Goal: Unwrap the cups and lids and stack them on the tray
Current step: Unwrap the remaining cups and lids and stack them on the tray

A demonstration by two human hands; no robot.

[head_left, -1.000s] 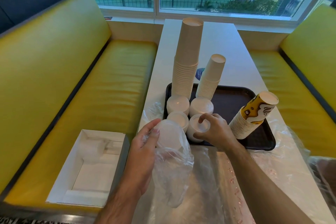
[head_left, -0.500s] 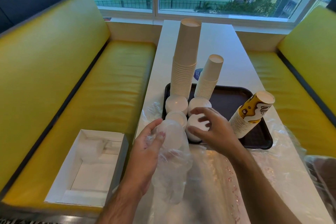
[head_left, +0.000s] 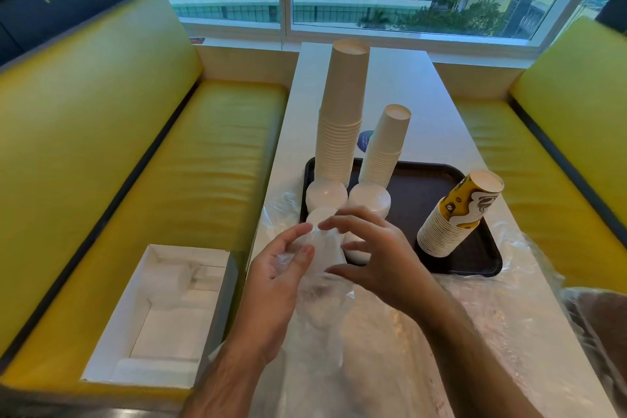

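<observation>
Left hand [head_left: 274, 278]: grip closed around a clear plastic sleeve of lids [head_left: 320, 268], thumb and fingers curled about its upper end. Right hand [head_left: 371, 253]: fingers spread and slightly bent over the top of the same sleeve; I cannot tell whether they touch it, and they clamp nothing. The sleeve hangs over the near part of the surface [head_left: 424, 92], just short of the tray's near-left corner.

I note loose clear wrap [head_left: 492, 332] spread across the near end of the surface and around the tray's near edge.

The dark tray [head_left: 424, 187] sits at mid-surface. Near-left corner: two low stacks of white lids, mostly hidden behind my hands. Just beyond them, two more white lid stacks [head_left: 326, 193] side by side. Near-right corner: a stack of inverted printed cups [head_left: 458, 217], yellow and white, leaning toward the right. Far-left corner: a tall stack of white cups [head_left: 341, 119], inverted. Beside it on the right, a shorter stack of white cups [head_left: 385, 146], also inverted, tilting slightly right.

A round blue sticker [head_left: 365, 141] shows on the surface between the two white stacks, beyond the tray's far edge.

Off the surface at left, an open white box [head_left: 163, 319] lies on the yellow bench seat [head_left: 169, 163].
</observation>
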